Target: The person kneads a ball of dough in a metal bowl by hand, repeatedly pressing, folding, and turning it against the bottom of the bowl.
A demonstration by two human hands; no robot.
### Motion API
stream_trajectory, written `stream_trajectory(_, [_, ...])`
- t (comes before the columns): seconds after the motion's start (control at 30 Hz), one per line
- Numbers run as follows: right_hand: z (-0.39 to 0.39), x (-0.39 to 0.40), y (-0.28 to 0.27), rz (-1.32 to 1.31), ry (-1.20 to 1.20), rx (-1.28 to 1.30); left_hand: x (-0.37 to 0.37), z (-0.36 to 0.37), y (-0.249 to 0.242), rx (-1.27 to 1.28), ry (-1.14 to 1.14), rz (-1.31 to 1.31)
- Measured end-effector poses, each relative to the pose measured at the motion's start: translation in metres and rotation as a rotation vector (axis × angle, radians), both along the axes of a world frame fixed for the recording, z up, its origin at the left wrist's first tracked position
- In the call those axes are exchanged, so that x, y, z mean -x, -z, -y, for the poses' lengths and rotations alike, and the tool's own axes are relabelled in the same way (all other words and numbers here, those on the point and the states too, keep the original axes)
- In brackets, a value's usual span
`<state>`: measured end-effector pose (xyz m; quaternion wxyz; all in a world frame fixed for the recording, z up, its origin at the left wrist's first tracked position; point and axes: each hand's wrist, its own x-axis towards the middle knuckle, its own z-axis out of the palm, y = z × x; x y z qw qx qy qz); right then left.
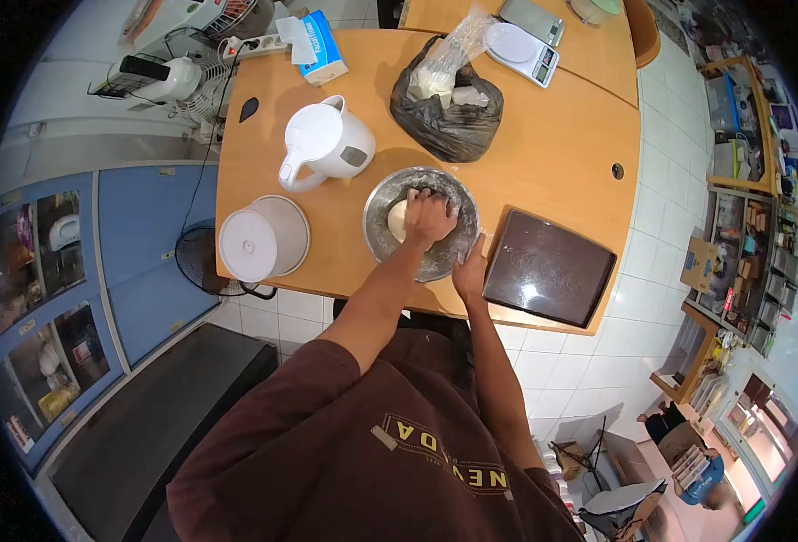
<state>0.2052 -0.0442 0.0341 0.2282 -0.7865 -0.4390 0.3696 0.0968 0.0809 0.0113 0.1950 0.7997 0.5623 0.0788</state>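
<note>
A round metal bowl (pixel 377 197), dusted white inside, stands near the table's front edge. Pale dough (pixel 397 219) sits in it, partly covered by my left hand. My left hand (pixel 430 218) reaches into the bowl with bent fingers pressed on the dough. At the bowl's right side, my right hand (pixel 469 268) grips the rim, its thumb side against the metal. A dark rectangular baking tray (pixel 548 266) lies just to the right of my right hand.
A white kettle (pixel 331 144) and a lidded white tub (pixel 263 242) stand left of the bowl. Behind it are a black plastic bag (pixel 444 126) with clear bags inside, a kitchen scale (pixel 518 50) and a tissue box (pixel 324 54). A person (pixel 702 474) is far off at right.
</note>
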Motion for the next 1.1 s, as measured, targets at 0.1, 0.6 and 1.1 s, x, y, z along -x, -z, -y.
stream_trajectory(0.1, [-0.008, 0.002, -0.010, 0.011, 0.041, 0.057, 0.007, -0.009, -0.003, 0.064, 0.073, 0.042])
stream_trajectory(0.6, [-0.018, 0.005, -0.011, 0.084, 0.068, 0.018, 0.095, 0.016, -0.063, -0.029, 0.543, 0.176])
stream_trajectory(1.1, [-0.020, 0.011, -0.018, 0.036, 0.034, -0.052, 0.052, 0.027, 0.003, -0.155, 0.328, 0.064])
